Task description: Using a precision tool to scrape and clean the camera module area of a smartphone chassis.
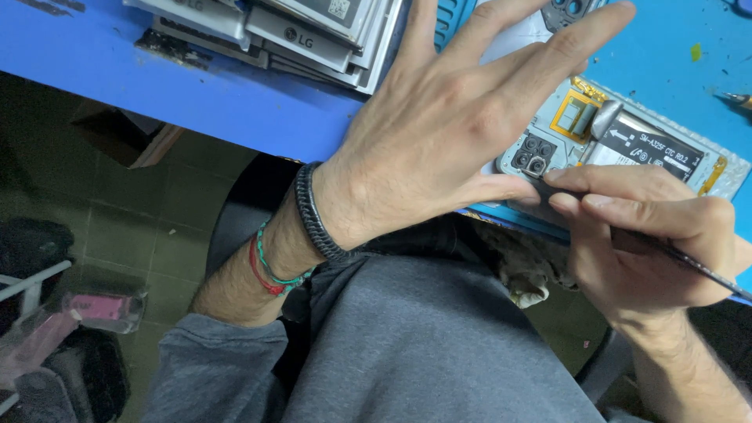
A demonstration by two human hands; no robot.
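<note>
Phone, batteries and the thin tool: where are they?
phone (627, 149), head view, on its open back.
batteries (313, 35), head view, on the stack's front.
tool (697, 262), head view, on its thin shaft.

The left hand (439, 125) lay spread over the near end of the opened phone (627, 149), blocking the way in from the left. The stack of batteries (298, 35) crowded the bench's far corner, and the right hand (650, 235) with its thin tool (689, 262) closed off the near edge. Bare blue mat (674, 70) (a few specks on it) lay open beyond the phone.

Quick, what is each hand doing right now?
Left hand: open, fingers spread, resting on the opened phone.
Right hand: closed on a thin dark tool.
</note>
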